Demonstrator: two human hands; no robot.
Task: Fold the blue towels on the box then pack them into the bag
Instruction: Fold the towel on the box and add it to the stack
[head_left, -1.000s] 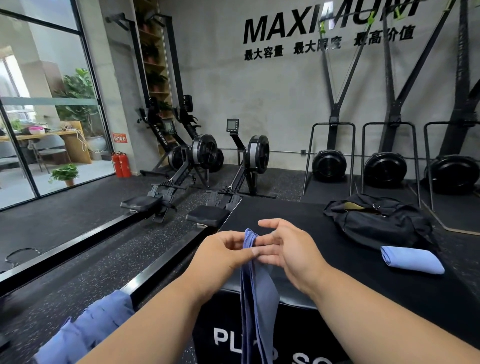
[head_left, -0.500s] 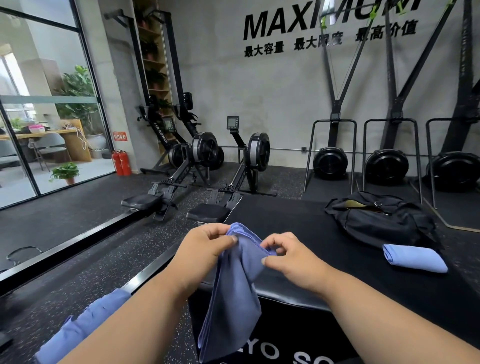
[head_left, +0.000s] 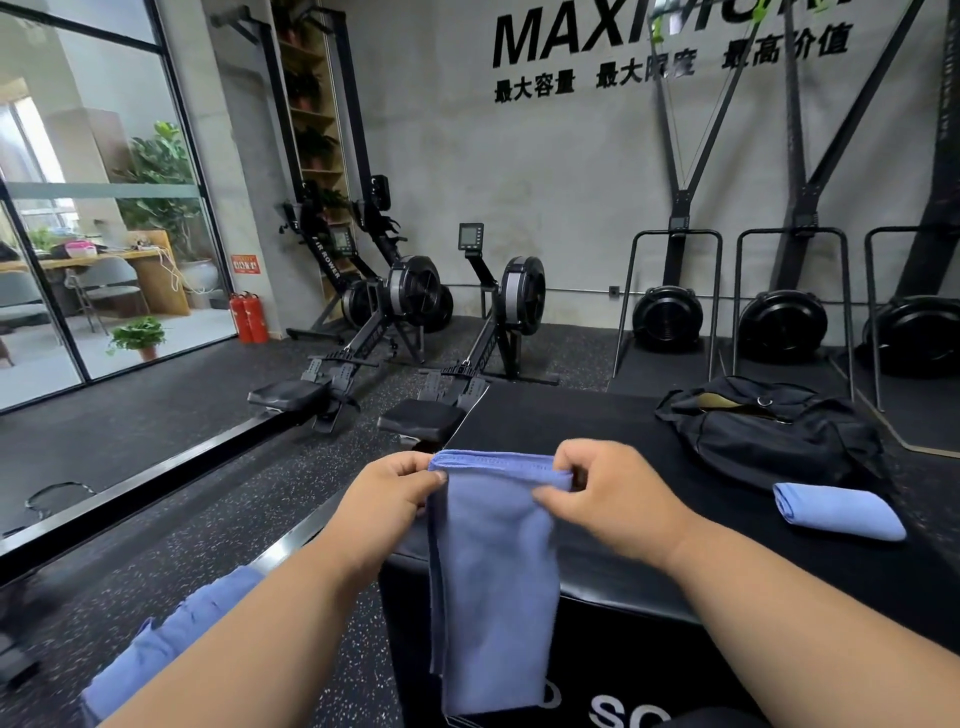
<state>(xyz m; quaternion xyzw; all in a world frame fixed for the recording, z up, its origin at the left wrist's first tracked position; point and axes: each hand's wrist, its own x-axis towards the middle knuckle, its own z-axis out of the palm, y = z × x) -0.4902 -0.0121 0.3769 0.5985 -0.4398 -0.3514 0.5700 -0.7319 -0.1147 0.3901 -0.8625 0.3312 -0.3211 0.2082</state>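
I hold a blue towel (head_left: 493, 571) up by its top edge over the near left corner of the black box (head_left: 597, 415). My left hand (head_left: 387, 501) pinches the towel's left top corner and my right hand (head_left: 613, 496) pinches the right one. The towel hangs flat and doubled down the box's front. A folded blue towel (head_left: 836, 512) lies on the box at the right, just in front of the black bag (head_left: 774, 431), whose top is open.
More blue cloth (head_left: 171, 644) lies low at the left under my left forearm. Rowing machines (head_left: 395, 338) stand on the rubber floor beyond the box. Ski machines (head_left: 667, 317) line the back wall, and a glass wall runs along the left.
My hands have moved apart along the towel's top edge. The towel, bunched into a narrow strip a second ago, now hangs spread as a flat panel.
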